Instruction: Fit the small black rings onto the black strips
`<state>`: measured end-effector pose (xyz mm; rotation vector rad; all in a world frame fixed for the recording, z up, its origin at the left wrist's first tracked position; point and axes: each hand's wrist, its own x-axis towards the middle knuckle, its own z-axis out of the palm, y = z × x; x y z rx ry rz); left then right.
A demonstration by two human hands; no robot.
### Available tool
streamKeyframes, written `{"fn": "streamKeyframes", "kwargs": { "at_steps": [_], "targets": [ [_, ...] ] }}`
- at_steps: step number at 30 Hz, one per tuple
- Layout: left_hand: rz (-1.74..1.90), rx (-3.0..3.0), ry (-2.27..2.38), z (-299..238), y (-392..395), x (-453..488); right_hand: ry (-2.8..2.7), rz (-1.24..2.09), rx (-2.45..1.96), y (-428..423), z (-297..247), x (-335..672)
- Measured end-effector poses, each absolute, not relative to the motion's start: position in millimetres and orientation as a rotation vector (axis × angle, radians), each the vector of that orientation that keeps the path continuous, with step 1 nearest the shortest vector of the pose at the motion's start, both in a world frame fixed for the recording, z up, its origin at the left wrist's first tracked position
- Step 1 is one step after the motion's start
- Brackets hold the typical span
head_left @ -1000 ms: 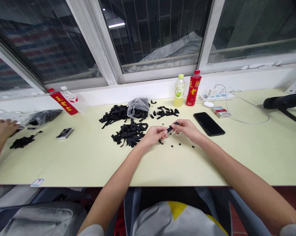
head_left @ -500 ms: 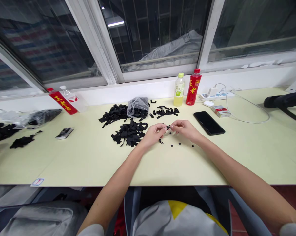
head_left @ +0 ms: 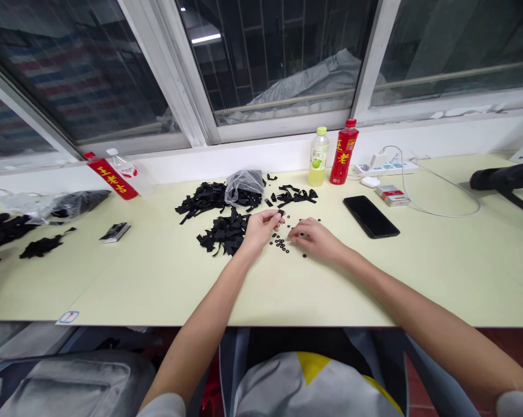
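Item: small black piece (head_left: 281, 213), pinched at the fingertips of your left hand (head_left: 261, 227), just above the table (head_left: 157, 278); too small to tell its long axis. Black rings (head_left: 280, 244) lie scattered just below. Your right hand (head_left: 314, 238) rests palm-down beside them; I cannot tell whether it grips anything. Black strips (head_left: 225, 233) are heaped to the left. Red bottle (head_left: 343, 152), upright at the back, reads "王老" in yellow.

Head-worn view, down over table (head_left: 157, 284)

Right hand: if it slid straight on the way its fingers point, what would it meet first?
Probably the small black rings, lying just beyond the fingertips of the right hand. Past them is the left hand, pinching a black piece. Depth is unclear.
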<state>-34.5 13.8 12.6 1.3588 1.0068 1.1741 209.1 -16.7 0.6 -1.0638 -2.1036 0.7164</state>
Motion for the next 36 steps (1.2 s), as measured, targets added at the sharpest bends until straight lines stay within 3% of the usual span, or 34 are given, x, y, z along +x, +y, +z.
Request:
{"fn": "streamKeyframes", "kwargs": {
  "at_steps": [6,21,36],
  "targets": [
    [1.171,1.331,1.013,14,15,-37,-2.325,0.593,-1.008,-25,-8,195],
    [1.097,1.47,1.094,15,9,-28,-2.272,0.554,-1.143,-11,-10,208],
    [0.935,1.649,1.07,22,-10,-20,-1.711,0.901,-1.109,-16,9,210]
  ]
}}
